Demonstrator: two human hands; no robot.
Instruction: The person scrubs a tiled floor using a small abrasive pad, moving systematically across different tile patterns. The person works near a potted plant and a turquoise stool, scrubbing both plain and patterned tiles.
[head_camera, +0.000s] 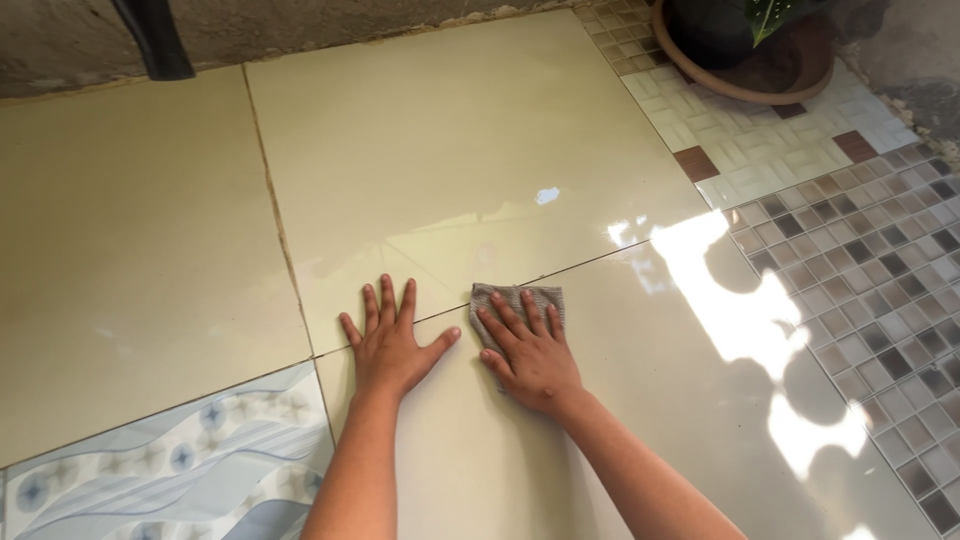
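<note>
Head cam: right hand (533, 352) flat on grey cloth (520, 300), left hand (388, 345) on tile (450, 170).

Small grey cloth (525, 300) lies flat on glossy cream tile (470, 160).

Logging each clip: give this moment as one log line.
left hand: flat on glossy cream floor tile | right hand: pressing small grey cloth on tile | terracotta plant pot: far right

A home patio or yard floor — mismatched glossy tiles (450, 150), a rough wall (60, 50), a potted plant (745, 45).
</note>
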